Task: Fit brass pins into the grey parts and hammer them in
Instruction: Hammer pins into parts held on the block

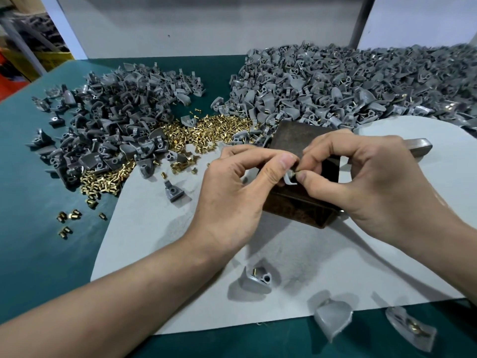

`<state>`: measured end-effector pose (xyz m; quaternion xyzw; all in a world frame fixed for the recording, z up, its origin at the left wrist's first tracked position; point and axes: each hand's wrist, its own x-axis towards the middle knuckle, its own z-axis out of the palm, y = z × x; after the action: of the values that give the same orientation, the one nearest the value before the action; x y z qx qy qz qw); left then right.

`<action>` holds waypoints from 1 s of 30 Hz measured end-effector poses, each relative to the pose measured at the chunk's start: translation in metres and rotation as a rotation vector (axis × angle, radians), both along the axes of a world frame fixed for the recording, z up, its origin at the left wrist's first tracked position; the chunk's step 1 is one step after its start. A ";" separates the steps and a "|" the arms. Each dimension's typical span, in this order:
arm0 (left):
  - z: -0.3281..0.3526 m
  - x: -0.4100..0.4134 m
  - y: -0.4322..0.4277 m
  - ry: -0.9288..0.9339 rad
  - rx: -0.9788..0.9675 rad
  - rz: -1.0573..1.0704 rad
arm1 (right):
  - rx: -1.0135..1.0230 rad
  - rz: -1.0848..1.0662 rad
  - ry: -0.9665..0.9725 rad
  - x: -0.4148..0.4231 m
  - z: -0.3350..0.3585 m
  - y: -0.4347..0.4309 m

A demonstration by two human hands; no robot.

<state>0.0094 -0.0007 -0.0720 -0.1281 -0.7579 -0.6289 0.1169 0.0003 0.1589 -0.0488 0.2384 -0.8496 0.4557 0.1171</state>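
Over the dark block (291,136), the left hand (232,197) grips a grey part (288,180); the right hand (366,177) pinches a brass pin (296,173) into it. This looks like the fitting step, and hammering likely follows.

Left hand (232,192) and right hand (361,177) raised together, fingertips pinching, forearms converging

Two heaps of grey parts, a left heap (108,125) and a right heap (348,83). One spread of brass pins (204,133). One dark block (294,140). One pale mat (154,241). Two hands, the left hand (232,195) and the right hand (366,177). Perhaps four single grey parts lie apart from the heaps.
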 end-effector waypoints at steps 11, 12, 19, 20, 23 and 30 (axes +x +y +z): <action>-0.002 -0.002 0.000 0.003 0.023 0.001 | 0.009 -0.061 0.016 0.002 0.000 -0.004; -0.002 -0.002 0.000 0.003 0.028 0.002 | 0.007 -0.066 0.015 0.002 -0.001 -0.004; -0.002 -0.002 0.000 -0.014 0.050 -0.001 | -0.072 -0.056 -0.071 0.001 -0.001 -0.008; -0.002 -0.001 0.000 -0.027 0.058 -0.002 | -0.089 -0.034 -0.097 0.000 0.000 -0.008; -0.002 -0.001 0.000 -0.041 0.070 -0.008 | -0.121 -0.001 -0.133 -0.001 0.001 -0.008; -0.002 -0.001 0.000 -0.041 0.062 -0.007 | -0.176 0.002 -0.176 -0.002 0.000 -0.012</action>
<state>0.0081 -0.0008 -0.0743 -0.1142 -0.7398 -0.6550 0.1032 -0.0019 0.1468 -0.0485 0.1871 -0.8130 0.5479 0.0621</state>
